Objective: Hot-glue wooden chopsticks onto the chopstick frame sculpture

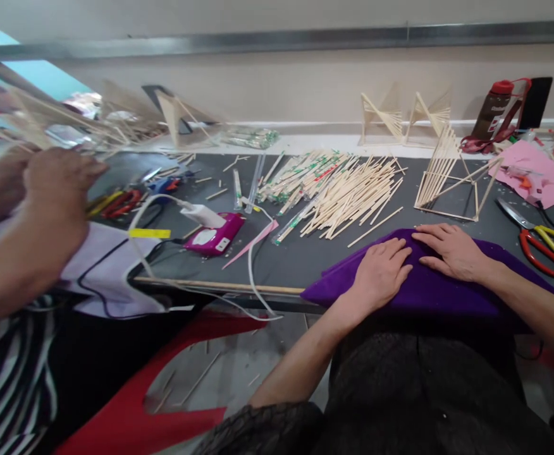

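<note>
My left hand (381, 273) lies flat, fingers together and stretched out, on a folded purple cloth (429, 294) at the table's near edge. My right hand (450, 249) rests flat on the same cloth just to the right, fingers extended leftward. Neither hand grips anything. Beyond the cloth lies a large heap of wooden sticks (348, 189), and a stick frame structure (452, 183) stands to the upper right.
A co-worker's hand and arm (44, 215) are at the left over white cloth. A pink device (213, 237) with a white cable, red-handled scissors (542, 249), pink paper (537, 170), a dark bottle (495, 114) and more stick models sit on the dark table (281, 259).
</note>
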The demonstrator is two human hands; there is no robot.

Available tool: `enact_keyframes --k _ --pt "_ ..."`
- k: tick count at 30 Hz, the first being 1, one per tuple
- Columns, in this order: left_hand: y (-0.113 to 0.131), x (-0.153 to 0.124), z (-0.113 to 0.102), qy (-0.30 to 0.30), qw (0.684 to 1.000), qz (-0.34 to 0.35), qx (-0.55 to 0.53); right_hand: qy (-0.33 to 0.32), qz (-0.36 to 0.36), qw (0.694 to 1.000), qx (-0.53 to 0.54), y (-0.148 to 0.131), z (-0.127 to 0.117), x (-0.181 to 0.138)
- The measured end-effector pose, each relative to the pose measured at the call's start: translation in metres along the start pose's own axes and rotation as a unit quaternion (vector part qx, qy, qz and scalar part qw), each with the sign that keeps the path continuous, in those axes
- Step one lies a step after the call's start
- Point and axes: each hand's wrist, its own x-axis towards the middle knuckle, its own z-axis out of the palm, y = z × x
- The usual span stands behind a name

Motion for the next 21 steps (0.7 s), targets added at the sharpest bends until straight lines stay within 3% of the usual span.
enact_keyframes --k 5,8,10,12,15,21 --pt "-0.007 -0.014 -0.012 0.015 1.0 -0.012 -0.007 -0.003 0.003 1.0 0.015 0.0 0.0 0.0" --pt "-0.021 -0.007 -0.026 0.013 0.993 -0.105 0.047 -0.011 0.007 1.0 0.023 0.0 -0.001 0.001" --pt "-0.03 0.004 -0.035 -0.012 0.975 -0.187 0.117 -0.015 0.011 0.999 0.028 0.0 -0.001 0.001" --pt "-0.037 0.014 -0.041 -0.049 0.962 -0.217 0.16 -0.017 0.013 0.999 0.033 -0.001 -0.002 0.002" --pt "-0.043 0.023 -0.043 -0.091 0.952 -0.23 0.183 -0.012 0.014 0.999 0.037 -0.001 -0.003 0.002" --pt "-0.051 0.022 -0.041 -0.105 0.943 -0.234 0.214 -0.015 0.014 0.999 0.041 -0.002 -0.003 0.003"
